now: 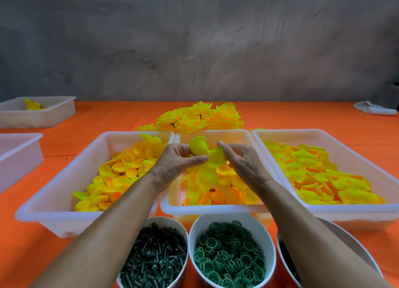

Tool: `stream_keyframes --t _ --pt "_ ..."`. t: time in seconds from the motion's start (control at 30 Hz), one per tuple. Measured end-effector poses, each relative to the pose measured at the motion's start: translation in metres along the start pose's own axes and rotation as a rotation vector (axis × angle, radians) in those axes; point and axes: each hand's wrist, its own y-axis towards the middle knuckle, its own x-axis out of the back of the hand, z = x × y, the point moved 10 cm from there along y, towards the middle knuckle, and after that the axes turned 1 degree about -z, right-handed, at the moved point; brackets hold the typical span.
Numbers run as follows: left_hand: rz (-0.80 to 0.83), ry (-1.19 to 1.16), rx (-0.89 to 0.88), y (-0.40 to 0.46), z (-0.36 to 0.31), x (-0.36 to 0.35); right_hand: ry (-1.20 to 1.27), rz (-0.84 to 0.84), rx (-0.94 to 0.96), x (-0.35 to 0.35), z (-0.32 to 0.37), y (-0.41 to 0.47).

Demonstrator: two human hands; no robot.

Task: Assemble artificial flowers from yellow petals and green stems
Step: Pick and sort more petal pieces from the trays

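Note:
Both hands hover over the middle white tray [212, 209] of yellow petals. My left hand [177, 160] pinches a yellow petal piece [199, 146] between thumb and fingers. My right hand [241, 160] has its fingers curled at a neighbouring petal [217, 157] of the same piece; its grip is partly hidden. Bowls at the near edge hold dark green stems [153, 257] and green rings [231, 255]. Finished yellow flowers [198, 117] lie heaped behind the trays.
A left tray [54, 214] holds round petals, a right tray [367, 214] larger petals. Two more white trays [38, 115] [19, 156] stand at far left. A third bowl [336, 240] sits under my right forearm. A white cloth [375, 109] lies far right on the orange table.

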Motion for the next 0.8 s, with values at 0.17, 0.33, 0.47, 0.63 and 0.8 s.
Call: stream_keyframes --t 0.17,0.33,0.47,0.63,0.8 --pt "0.016 0.029 0.008 0.0 0.003 -0.002 0.256 0.112 -0.101 -0.009 -0.004 -0.003" --pt "0.014 0.081 -0.007 0.001 0.002 -0.001 0.274 0.1 -0.043 -0.006 -0.005 -0.005" --pt "0.012 0.162 -0.012 0.005 0.006 0.002 0.222 0.064 -0.088 -0.003 -0.012 -0.003" --pt "-0.003 0.187 0.0 0.006 0.011 0.003 0.164 0.057 -0.152 -0.004 -0.021 -0.002" --pt "-0.026 0.188 0.013 0.007 0.011 0.005 0.094 0.031 -0.192 -0.001 -0.029 -0.001"
